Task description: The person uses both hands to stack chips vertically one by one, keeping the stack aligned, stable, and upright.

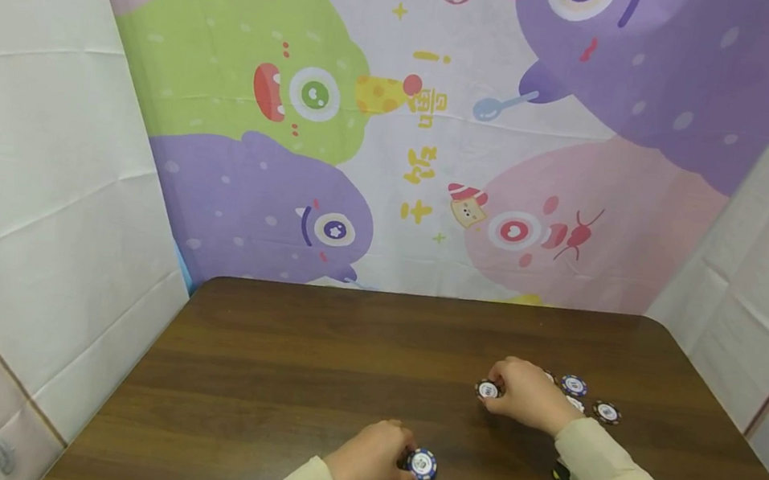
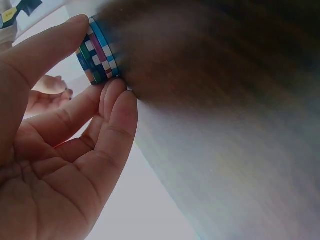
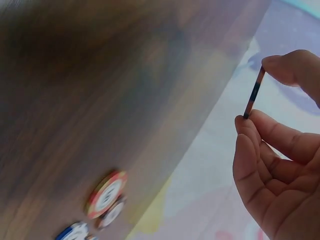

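Between thumb and fingertips, my left hand (image 1: 374, 457) grips a short stack of poker chips (image 2: 100, 52) by its edges. A blue-and-white poker chip (image 1: 423, 466) tops that stack, over other chips with coloured edges. Farther off and to the right, my right hand (image 1: 528, 393) pinches a single dark poker chip (image 1: 488, 390). Seen edge-on in the right wrist view, this chip (image 3: 255, 92) shows black and orange-brown bands between the thumb and fingertips.
Beside my right wrist lie several loose chips, among them a blue chip (image 1: 574, 385) and a dark chip (image 1: 606, 413); the hand partly hides others. A red-and-yellow-edged chip (image 3: 106, 195) shows in the right wrist view. Behind the brown table (image 1: 284, 340) hangs a cartoon-printed cloth (image 1: 382, 256).
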Available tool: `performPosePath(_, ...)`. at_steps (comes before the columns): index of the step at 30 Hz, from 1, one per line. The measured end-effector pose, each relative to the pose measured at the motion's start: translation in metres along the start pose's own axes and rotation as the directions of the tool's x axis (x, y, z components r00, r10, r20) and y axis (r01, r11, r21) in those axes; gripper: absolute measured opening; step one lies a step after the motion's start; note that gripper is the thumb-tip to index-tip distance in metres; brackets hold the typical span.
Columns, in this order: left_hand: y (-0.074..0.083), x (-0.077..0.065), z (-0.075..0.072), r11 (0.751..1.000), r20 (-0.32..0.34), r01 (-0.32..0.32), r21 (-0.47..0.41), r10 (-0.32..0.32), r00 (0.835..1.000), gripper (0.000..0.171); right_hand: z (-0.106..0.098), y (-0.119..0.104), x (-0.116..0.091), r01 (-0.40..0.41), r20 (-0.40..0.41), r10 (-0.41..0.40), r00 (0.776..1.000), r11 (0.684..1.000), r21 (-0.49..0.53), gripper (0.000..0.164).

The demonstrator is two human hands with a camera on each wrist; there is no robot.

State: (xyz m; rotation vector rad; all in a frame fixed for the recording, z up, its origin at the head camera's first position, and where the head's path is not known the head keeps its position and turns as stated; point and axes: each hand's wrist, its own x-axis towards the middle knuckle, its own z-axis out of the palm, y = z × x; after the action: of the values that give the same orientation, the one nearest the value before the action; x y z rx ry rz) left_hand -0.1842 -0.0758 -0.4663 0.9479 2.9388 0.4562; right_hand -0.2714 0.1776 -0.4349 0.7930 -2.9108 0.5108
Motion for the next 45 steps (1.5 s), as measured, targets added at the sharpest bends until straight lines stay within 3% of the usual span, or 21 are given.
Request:
performPosePath(8,0.000,0.000,-0.001,1.000,-0.013,-0.003,0.003,0.003,1.000,0.032,0.002,-0.030,-0.007,0.116,-0.027,-0.117,0.993,0.993,-0.011,0.028)
performPosePath(15,-0.001,0.000,-0.001,1.000,-0.006,-0.003,-0.010,0.003,1.000,0.032,0.005,-0.050,-0.012,0.200,0.011,-0.200,0.980,0.979,0.043,0.025)
performPosePath(37,-0.001,-0.001,-0.002,0.997,0.013,0.011,-0.072,-0.010,1.000,0.029,0.028,-0.088,-0.024,0.295,0.148,-0.314,0.938,0.946,0.138,0.025)
performPosePath(45,-0.002,-0.001,-0.001,0.999,-0.007,-0.013,-0.045,0.013,1.000,0.030,0.035,-0.094,-0.024,0.319,0.134,-0.337,0.932,0.938,0.137,0.024)
